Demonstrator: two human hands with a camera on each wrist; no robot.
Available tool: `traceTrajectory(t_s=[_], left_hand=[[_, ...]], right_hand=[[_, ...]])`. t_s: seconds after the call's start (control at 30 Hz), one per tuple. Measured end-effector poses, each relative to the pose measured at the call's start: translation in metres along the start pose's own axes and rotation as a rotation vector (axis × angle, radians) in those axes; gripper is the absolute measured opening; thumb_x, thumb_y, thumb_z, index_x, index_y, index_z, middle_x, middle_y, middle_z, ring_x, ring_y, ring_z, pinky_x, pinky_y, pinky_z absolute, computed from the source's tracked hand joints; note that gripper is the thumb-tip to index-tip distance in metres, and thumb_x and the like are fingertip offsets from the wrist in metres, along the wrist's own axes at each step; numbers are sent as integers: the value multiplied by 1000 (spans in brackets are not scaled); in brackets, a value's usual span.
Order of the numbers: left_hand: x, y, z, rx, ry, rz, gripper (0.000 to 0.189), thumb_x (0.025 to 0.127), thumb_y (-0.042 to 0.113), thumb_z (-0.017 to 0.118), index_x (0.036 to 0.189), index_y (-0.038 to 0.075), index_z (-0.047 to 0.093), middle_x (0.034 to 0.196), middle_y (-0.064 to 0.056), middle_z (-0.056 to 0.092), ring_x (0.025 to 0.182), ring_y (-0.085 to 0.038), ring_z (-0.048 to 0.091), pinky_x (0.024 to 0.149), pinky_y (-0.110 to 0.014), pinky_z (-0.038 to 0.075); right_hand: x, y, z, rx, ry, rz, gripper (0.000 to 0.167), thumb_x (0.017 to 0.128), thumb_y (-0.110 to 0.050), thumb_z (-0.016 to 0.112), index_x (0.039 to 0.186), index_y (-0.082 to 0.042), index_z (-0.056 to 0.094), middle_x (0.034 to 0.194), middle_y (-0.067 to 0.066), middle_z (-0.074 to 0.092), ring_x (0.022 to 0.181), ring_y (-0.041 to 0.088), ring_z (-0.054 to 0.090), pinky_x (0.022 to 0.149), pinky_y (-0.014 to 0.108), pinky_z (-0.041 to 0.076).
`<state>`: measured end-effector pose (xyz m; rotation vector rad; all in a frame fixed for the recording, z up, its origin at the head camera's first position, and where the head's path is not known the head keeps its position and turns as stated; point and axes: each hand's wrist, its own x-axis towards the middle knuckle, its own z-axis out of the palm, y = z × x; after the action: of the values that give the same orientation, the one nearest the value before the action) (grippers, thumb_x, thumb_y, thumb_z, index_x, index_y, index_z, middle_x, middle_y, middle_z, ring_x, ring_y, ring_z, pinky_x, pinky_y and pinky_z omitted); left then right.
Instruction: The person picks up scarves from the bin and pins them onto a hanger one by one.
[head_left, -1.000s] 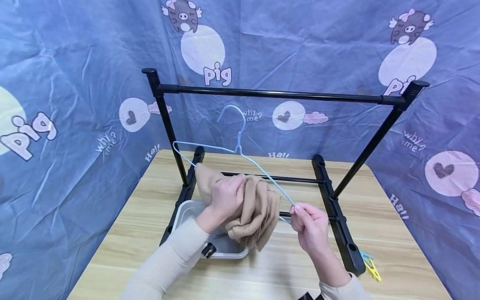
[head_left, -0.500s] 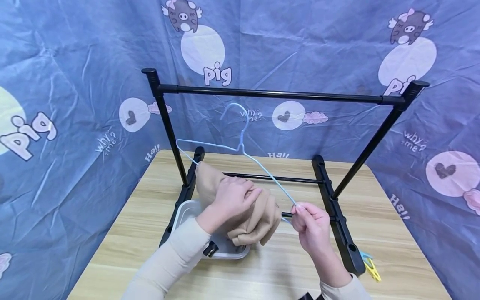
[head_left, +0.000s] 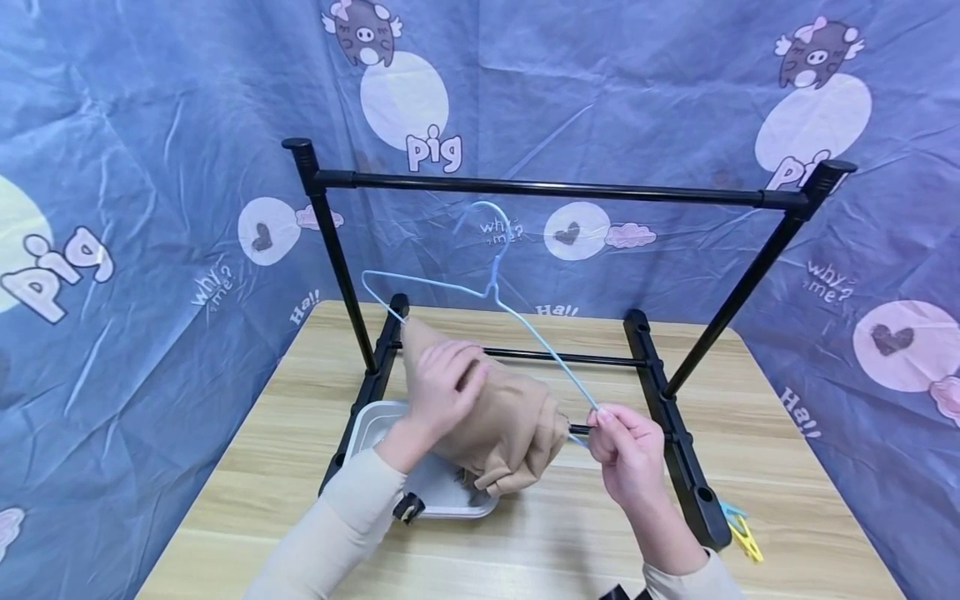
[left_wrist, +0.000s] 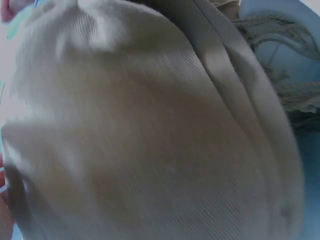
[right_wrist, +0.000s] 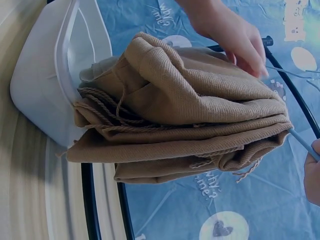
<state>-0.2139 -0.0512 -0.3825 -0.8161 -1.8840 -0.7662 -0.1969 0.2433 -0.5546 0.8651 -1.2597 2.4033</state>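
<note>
Pinching hanger (head_left: 492,287) between thumb and curled fingers of right hand (head_left: 628,454); resting left hand (head_left: 441,392) on cloth (head_left: 513,417), fingers close together, thumb apart. Find cloth bunched over lower wire (right_wrist: 302,143), partly above tub (head_left: 456,512). Expect soft, limp, rather light fabric — hardly slippery or fragile — best taken by thick folds near wire. Expect thin, stiff hanger, best held at end. Cannot see lower wire beneath cloth, nor hanger's corner inside right hand; cannot tell tassels (right_wrist: 102,102) touching tub from tassels hanging free.

Two plain cream long sleeves: the left sleeve (head_left: 337,521), lightly wrinkled, meets a bare left hand (head_left: 444,383), a small black fitting (head_left: 408,507) beside its cuff; the right sleeve (head_left: 693,577), partly visible, meets a bare right hand (head_left: 628,450).
</note>
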Motion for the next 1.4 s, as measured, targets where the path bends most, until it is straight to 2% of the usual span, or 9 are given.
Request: traceTrajectory(t_s=[0.13,0.23,0.4,0.5,0.67,0.7,0.83,1.1,1.4], left_hand=[[-6,-16,-7,-33,250,-127,13,77,6,53,85,-2,60,87,-13,58,84,-28,52,76,-37,39],[-11,-26,-14,-23,306,-364,15,78,2,51,90,-5,53,90,-16,51,87,-28,47,77,-36,36],[-16,-36,-28,-229,94,-821,18,86,8,48,100,-4,49,92,-15,51,86,-23,48,74,-33,39],[-13,-37,-36,-388,-80,-960,23,89,14,47,104,-2,52,94,-15,54,86,-23,50,74,-32,40],[-13,-46,-39,-610,-263,-1027,29,85,18,54,103,-5,52,89,-11,54,80,-17,50,72,-28,40],[-13,-48,-40,-647,-286,-1042,29,84,17,56,102,-6,52,87,-10,55,78,-16,51,71,-27,40],[-17,-54,-40,-736,-323,-1088,32,81,16,60,102,-6,52,85,-9,57,74,-15,55,68,-28,44],[3,-38,-54,-569,-312,-1059,30,75,13,67,96,-4,53,79,-9,58,67,-15,55,65,-29,45],[17,-26,-67,-627,-137,-1007,10,77,-4,56,77,-2,45,61,0,46,53,-7,45,49,-20,38]], right_hand=[[0,-1,-3,12,-5,-1,24,87,15,19,91,26,41,49,0,30,37,7,26,32,19,21],[0,0,-6,23,-6,-4,24,87,15,19,91,27,40,49,0,30,37,8,26,32,19,21],[2,-3,-5,25,-14,-11,24,86,16,18,91,28,38,49,1,30,38,8,26,33,19,21],[10,-21,20,17,-31,-16,25,86,16,18,89,26,41,49,1,30,38,8,26,33,19,21],[18,-39,42,-16,-56,-9,25,86,17,19,88,24,44,48,2,27,37,10,23,33,20,19],[12,-28,23,-16,-61,-4,24,87,16,20,89,25,42,49,2,29,37,10,25,33,21,20],[12,-30,27,-24,-78,-6,25,86,16,20,89,23,44,49,1,30,37,9,26,33,21,21],[-1,-4,-4,-2,-46,6,26,86,15,18,92,25,42,49,0,31,37,7,27,33,19,21],[47,-95,143,-21,-129,41,34,85,17,21,84,9,54,46,3,21,36,10,17,33,18,14]])
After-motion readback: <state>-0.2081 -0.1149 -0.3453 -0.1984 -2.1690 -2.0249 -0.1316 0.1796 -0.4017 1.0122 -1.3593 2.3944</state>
